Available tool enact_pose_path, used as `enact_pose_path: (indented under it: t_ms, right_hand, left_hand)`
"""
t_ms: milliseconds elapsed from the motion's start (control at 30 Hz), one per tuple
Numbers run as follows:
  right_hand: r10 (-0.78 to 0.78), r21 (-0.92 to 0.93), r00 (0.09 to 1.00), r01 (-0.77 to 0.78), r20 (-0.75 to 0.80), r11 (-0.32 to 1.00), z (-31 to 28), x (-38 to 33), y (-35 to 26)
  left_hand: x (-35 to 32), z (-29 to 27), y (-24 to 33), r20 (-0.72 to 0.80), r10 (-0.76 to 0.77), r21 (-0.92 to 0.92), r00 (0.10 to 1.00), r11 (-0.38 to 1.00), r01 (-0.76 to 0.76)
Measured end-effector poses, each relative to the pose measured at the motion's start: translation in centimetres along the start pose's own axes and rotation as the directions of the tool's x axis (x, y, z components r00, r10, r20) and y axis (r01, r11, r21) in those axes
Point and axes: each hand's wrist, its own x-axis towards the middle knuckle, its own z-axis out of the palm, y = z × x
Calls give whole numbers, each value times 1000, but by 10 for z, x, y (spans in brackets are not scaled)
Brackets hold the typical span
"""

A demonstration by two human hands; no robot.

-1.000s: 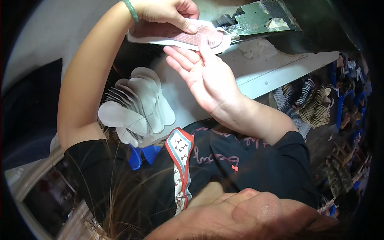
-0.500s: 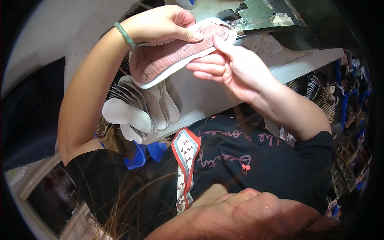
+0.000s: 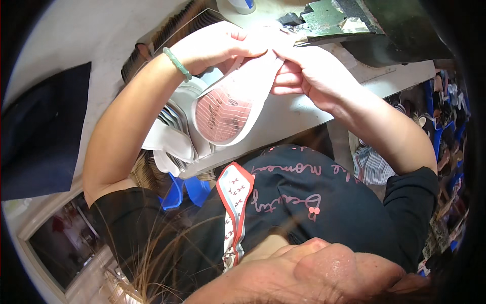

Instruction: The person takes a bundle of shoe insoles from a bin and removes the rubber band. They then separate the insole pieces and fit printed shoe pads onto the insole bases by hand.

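Note:
Both my hands hold a shoe insole up over the white table, under a bright light. It has a pinkish-red patterned face with thin pale lines and a white rim. My left hand, with a green bracelet at the wrist, pinches its upper part between thumb and fingers. Close beside it, my right hand grips the opposite edge, thumb on top and fingers curled. Glare washes out the insole's upper end between the hands. Its wide rounded end hangs down toward me.
Below my left forearm lies a pile of white insoles at the table's edge. A green machine with chipped paint stands at the far side. Blue bins sit below the table. More stacked pieces are at right; a dark cloth is at left.
The insole has turned from lying slanted sideways to hanging down toward me. My left hand has shifted right and nearer my right hand, which now closes on the edge.

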Motion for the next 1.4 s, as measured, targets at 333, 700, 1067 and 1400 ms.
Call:
enact_pose_path:
  t_ms: [333, 700, 1067, 1400]
  right_hand:
    - [-154, -141, 988, 155, 15, 978, -17, -19, -2]
    - [-127, -431, 982, 177, 142, 885, -24, -37, -11]
    - [-303, -398, 949, 310, 84, 863, -15, -9, -1]
    - [-391, -307, 920, 382, 34, 872, 0, -20, 24]
  left_hand:
    - [-13, 29, -5, -107, -29, -138, 994, 990, 14]
    - [-16, 14, -26, -370, 118, 257, 922, 966, -20]
    - [26, 16, -60, -516, 606, 318, 606, 792, -521]
    - [34, 0, -37, -561, 680, 334, 473, 708, -622]
